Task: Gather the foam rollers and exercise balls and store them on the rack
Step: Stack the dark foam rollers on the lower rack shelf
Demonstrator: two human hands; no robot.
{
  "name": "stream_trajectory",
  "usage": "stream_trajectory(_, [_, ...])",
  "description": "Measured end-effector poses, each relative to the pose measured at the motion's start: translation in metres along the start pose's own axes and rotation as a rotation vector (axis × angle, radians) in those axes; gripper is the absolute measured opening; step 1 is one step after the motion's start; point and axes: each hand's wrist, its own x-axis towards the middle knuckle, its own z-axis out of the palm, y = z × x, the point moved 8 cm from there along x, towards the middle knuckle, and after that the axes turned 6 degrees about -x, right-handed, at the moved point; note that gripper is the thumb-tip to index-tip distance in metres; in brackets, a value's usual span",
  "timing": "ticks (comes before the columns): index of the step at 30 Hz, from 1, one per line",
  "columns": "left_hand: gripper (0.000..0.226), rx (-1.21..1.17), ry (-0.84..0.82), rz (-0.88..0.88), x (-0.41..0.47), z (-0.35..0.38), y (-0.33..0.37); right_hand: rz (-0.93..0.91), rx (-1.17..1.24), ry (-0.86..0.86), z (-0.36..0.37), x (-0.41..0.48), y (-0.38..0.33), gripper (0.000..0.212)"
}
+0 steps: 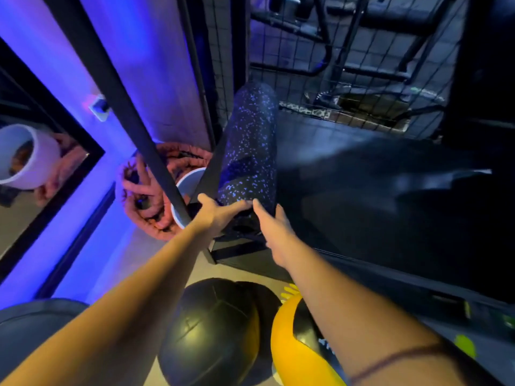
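Both arms are stretched out toward a dark foam roller (250,151) flecked with pale specks, which sits in the left corner of a black metal rack (119,93), its far end up against the wire mesh (334,65) at the back and its near end at the person's hands. Whether it stands on end or lies along the shelf is hard to say from here. The left hand (220,210) is wrapped over the near end of the roller, thumb spread out to one side and fingers curved across its surface, so it has hold of it. The right hand (276,232) is flat and relaxed, fingers straight, fingertips (255,203) touching the roller just beside the left hand's fingers; it grasps nothing. The dark shelf of the rack runs off to the right of the roller. On the floor near the person lie a black medicine ball (211,330) and, just beside it on the right, a yellow and black ball (289,346) partly hidden under the right forearm. Left of the rack's post a coil of thick pinkish rope (145,196) lies by a white bucket (185,190), against a wall washed in purple light, with a framed mirror (41,174) further left.
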Motion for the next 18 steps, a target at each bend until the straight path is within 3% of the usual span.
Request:
stream_trajectory(2, [0.049, -0.070, -0.053, 0.054, -0.022, 0.027, -0.005, -0.003, 0.053, 0.073, -0.025, -0.008, 0.010, 0.086])
stream_trajectory(5, [0.072, -0.130, -0.147, 0.064, -0.047, 0.081, -0.015, -0.068, -0.014, 0.174, -0.096, -0.029, 0.017, 0.094])
stream_trajectory(8, [0.074, -0.165, -0.293, 0.128, -0.077, 0.164, -0.005, -0.121, -0.016, 0.314, -0.188, -0.048, 0.026, 0.100])
stream_trajectory(12, [0.073, -0.259, -0.458, 0.155, -0.120, 0.293, -0.003, -0.131, 0.081, 0.489, -0.314, -0.063, 0.059, 0.068])
stream_trajectory(14, [0.081, -0.246, -0.540, 0.181, -0.138, 0.352, -0.015, -0.094, 0.063, 0.586, -0.372, -0.070, 0.088, 0.067])
stream_trajectory(16, [0.091, -0.118, -0.623, 0.234, -0.161, 0.403, -0.034, -0.025, -0.110, 0.681, -0.420, -0.080, 0.115, 0.060])
stream_trajectory(18, [0.076, 0.079, -0.673, 0.343, -0.185, 0.436, -0.044, 0.040, -0.323, 0.776, -0.453, -0.092, 0.132, 0.048])
